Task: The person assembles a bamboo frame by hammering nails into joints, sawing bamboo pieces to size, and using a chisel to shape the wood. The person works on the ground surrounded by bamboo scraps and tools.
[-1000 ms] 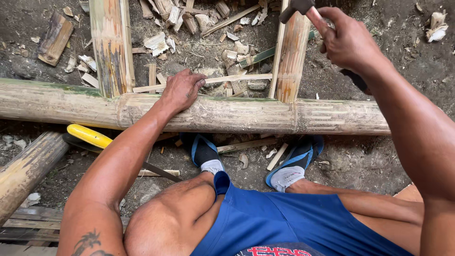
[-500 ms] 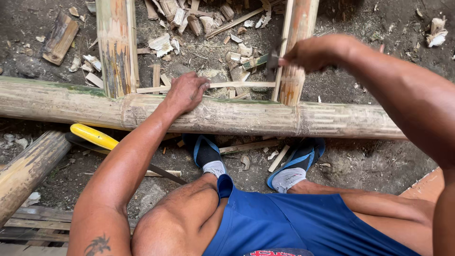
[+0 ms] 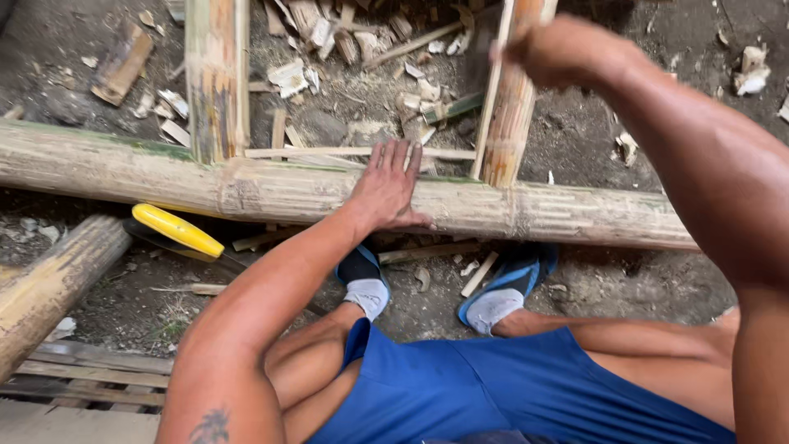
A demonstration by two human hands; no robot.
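Note:
My left hand [image 3: 386, 185] lies flat, fingers spread, on a long horizontal bamboo pole [image 3: 592, 215]. My right hand [image 3: 567, 53] is blurred at the top, closed on a dark tool [image 3: 481, 57] whose shape I cannot make out. It is right beside a split bamboo piece [image 3: 509, 140] that butts against the far side of the pole. A second bamboo piece [image 3: 215, 82] meets the pole further left. A thin bamboo strip [image 3: 329, 153] lies along the pole between them.
A yellow-handled tool [image 3: 177, 230] lies on the dirt under the pole. A thick log [image 3: 49, 288] and wooden planks [image 3: 82, 378] are at lower left. Wood chips [image 3: 329, 33] litter the ground beyond. My feet in blue shoes [image 3: 505, 288] stand just before the pole.
My right hand swung down from its raised position toward the right bamboo piece and stays there, blurred. My left hand has stayed on the pole, its fingers now more spread.

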